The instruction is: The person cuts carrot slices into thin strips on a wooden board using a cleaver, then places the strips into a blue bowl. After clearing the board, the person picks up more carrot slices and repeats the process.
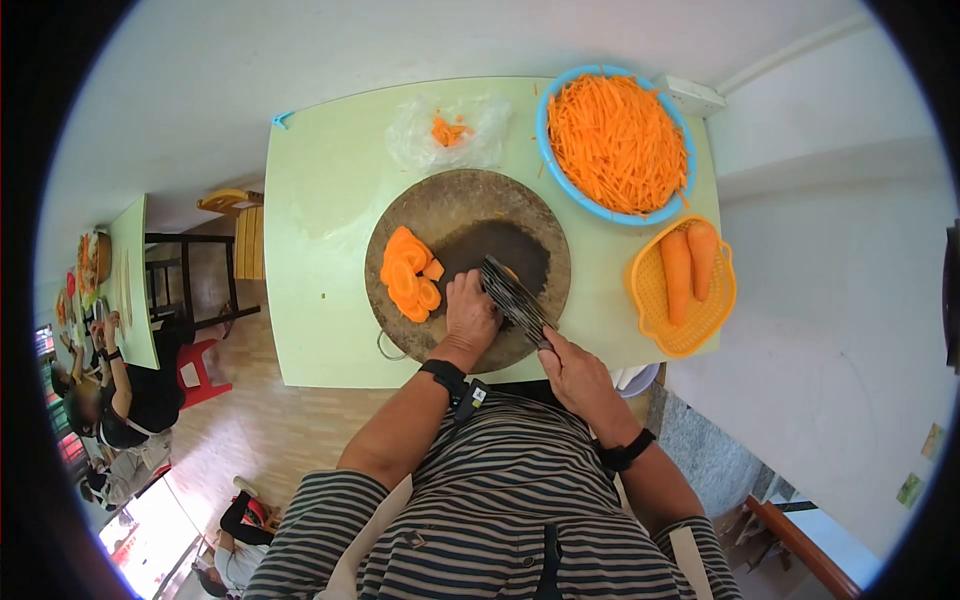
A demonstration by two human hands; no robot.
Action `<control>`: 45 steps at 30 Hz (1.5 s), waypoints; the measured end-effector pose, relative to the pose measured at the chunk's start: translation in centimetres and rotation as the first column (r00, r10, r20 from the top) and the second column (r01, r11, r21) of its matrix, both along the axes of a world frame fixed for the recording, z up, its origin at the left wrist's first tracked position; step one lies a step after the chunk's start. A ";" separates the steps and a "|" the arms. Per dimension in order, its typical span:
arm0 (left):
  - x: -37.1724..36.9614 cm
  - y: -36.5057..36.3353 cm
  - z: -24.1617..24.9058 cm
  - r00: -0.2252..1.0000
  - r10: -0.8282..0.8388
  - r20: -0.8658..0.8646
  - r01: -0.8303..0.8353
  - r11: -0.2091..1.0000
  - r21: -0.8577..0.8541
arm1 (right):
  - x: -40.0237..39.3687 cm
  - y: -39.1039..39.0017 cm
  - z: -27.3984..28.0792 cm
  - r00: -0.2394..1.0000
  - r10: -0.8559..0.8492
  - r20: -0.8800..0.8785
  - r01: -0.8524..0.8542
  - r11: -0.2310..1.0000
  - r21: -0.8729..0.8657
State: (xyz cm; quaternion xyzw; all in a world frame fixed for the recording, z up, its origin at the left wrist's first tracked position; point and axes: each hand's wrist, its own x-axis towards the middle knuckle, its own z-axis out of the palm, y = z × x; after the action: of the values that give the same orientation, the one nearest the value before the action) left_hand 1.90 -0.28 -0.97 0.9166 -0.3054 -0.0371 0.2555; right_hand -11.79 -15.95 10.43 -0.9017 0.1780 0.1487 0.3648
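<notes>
My right hand [578, 378] grips a kitchen knife [515, 300] by its handle. The dark, streaked blade slants over a round wooden chopping board [410, 210]. Close against the blade's left side, my left hand [472, 310] presses down on the board with curled fingers. Whatever lies under those fingers is hidden. A small orange bit [512, 272] shows just past the blade. Overlapping carrot slices [405, 275] lie on the board's left part, near my left hand.
A blue basin [543, 130] heaped with carrot shreds [618, 145] stands at the table's back right. Before it, a yellow basket [650, 290] holds two whole carrots [677, 275]. Orange scraps lie on a clear plastic bag [480, 140] behind the board. Other people work at a table far left.
</notes>
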 end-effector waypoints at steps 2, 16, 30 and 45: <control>-0.1 -0.2 0.0 1.000 0.016 -0.002 -0.016 1.000 0.021 | 0.0 -0.1 -0.1 1.000 -0.007 -0.002 0.007 1.000 0.013; -0.1 -0.3 -0.3 0.998 0.016 0.063 -0.013 0.998 -0.054 | 1.8 -0.2 -1.6 0.999 0.010 0.032 -0.009 1.000 -0.009; 0.0 -0.2 -0.1 0.996 0.030 0.084 -0.023 0.997 -0.077 | -0.3 -0.1 -0.4 1.000 0.014 -0.011 -0.014 0.999 -0.030; -0.1 -0.2 0.2 0.999 0.023 0.030 -0.021 0.997 -0.071 | 1.1 -0.4 -0.4 1.000 -0.011 -0.004 0.011 0.999 0.042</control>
State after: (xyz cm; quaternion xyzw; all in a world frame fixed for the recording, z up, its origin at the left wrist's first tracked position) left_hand 1.84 -0.46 -0.79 0.9107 -0.3003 -0.0093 0.2835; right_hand -10.64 -16.31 10.04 -0.8925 0.1806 0.1521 0.3843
